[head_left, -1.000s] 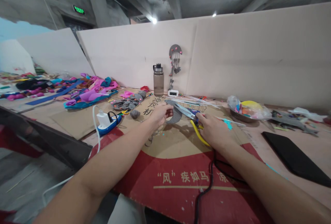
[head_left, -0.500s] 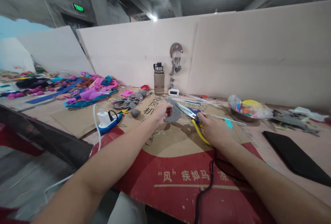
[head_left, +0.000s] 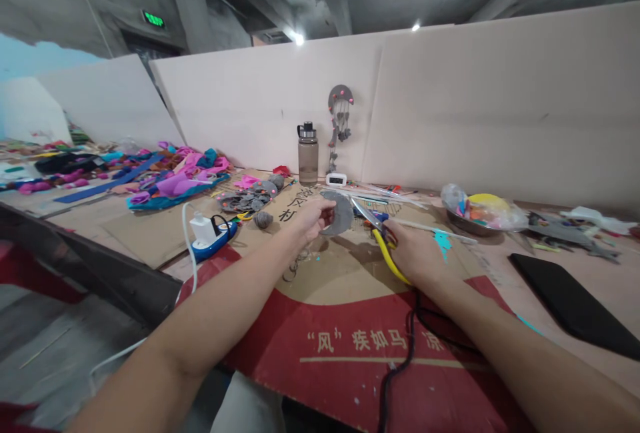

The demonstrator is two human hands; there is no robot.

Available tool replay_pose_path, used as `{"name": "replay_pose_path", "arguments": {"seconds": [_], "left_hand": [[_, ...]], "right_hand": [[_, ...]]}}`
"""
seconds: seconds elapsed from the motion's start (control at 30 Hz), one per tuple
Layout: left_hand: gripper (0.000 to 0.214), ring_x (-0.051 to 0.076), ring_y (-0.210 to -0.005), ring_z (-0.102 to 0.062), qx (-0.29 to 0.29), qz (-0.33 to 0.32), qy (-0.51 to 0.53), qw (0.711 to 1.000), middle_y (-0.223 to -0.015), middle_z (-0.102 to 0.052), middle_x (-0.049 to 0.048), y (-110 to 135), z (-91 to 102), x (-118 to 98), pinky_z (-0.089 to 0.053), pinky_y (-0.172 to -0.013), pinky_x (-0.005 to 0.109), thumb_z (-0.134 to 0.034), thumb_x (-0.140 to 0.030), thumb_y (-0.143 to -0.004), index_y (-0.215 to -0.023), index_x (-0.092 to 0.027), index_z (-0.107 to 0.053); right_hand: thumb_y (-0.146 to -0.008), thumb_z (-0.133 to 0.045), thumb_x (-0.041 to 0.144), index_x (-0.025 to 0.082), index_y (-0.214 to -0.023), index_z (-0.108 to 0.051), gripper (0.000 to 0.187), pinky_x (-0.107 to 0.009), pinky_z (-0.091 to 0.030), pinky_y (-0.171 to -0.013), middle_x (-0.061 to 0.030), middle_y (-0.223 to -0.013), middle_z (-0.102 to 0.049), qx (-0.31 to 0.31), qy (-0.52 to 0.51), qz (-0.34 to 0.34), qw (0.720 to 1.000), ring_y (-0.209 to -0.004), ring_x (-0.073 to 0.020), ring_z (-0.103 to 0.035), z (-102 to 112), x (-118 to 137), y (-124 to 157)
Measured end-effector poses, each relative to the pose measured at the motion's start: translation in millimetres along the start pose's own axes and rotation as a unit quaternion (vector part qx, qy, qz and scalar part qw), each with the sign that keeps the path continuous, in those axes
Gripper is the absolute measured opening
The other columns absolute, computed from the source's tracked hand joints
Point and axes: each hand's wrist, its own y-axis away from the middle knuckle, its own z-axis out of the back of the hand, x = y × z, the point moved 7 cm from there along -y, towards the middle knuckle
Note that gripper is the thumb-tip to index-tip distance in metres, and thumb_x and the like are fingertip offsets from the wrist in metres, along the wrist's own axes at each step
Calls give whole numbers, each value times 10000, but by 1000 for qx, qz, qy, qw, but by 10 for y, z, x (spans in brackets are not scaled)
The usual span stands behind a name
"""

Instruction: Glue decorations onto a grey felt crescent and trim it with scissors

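Note:
My left hand (head_left: 316, 218) pinches the left edge of a round grey felt piece (head_left: 340, 213), held up over the cardboard. In my right hand (head_left: 407, 246) is a pair of scissors (head_left: 371, 217), fingers wrapped round the handles. The blades point up and left, and their tips lie close to the felt's right edge; whether they touch it I cannot tell. A yellow-handled tool (head_left: 387, 256) shows just below the scissors, partly hidden by my right hand.
Behind stand a water bottle (head_left: 308, 156) and a small white clock (head_left: 337, 180). Left are a blue-and-white power strip (head_left: 215, 241), grey felt pieces (head_left: 245, 199) and coloured cloth (head_left: 180, 179). Right are a metal bowl (head_left: 470, 223) and a black phone-like slab (head_left: 570, 303). A black cord (head_left: 385, 386) crosses the cardboard.
The scissors' blades have drawn together and shifted slightly right, off the middle of the felt towards its edge. The felt piece has turned a little in my left hand.

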Motion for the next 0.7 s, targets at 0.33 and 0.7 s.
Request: {"name": "replay_pose_path", "arguments": {"seconds": [0.33,0.7], "left_hand": [[138,98,-585,-612,73,-16,7,997,-671,-664,37,206,-239,14,-517,-619,229,-705,-52,-785,-713,-124,-612],[290,165,-690,-673,198,15,-41,979,-797,-721,77,444,-518,159,-520,-615,265,-873,-254,-632,-856,-133,-735]], "right_hand": [[-673,-751,645,238,-1102,-532,631,-221,-364,-383,77,-638,-530,-22,-626,-95,774,-422,-80,-417,-82,-28,-42],[-651,-831,459,242,-1149,-541,616,-204,-403,-399,62,-765,-565,-17,-672,-42,740,-472,-61,-457,13,249,65]]}}
